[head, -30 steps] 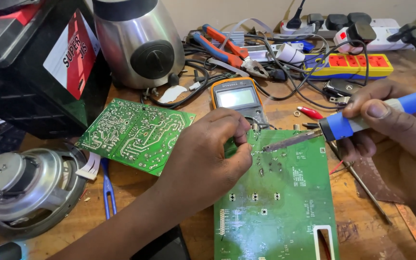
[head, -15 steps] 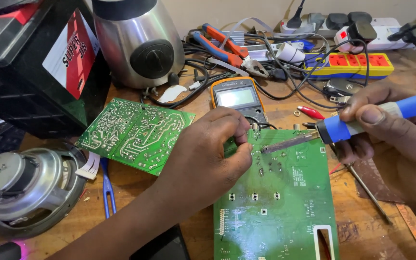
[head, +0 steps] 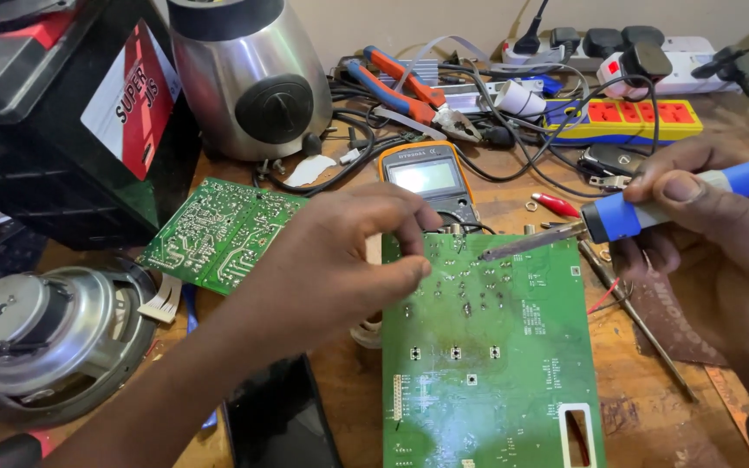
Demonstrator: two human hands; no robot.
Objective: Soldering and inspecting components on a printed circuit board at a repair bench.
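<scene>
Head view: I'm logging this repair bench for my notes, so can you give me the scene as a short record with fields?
Surface: wooden workbench
Left hand: fingers pinched at the top left edge of the large green circuit board; what they pinch cannot be told
Right hand: grip shut on blue-handled soldering iron, tip over the board's upper part
Behind board: yellow multimeter
Left of it: smaller green circuit board, loudspeaker driver
Back: pliers, power strips, metal blender base

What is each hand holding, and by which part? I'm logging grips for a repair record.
Right hand grips the soldering iron by its blue handle. Left hand pinches above the green circuit board; anything held cannot be told.
</scene>
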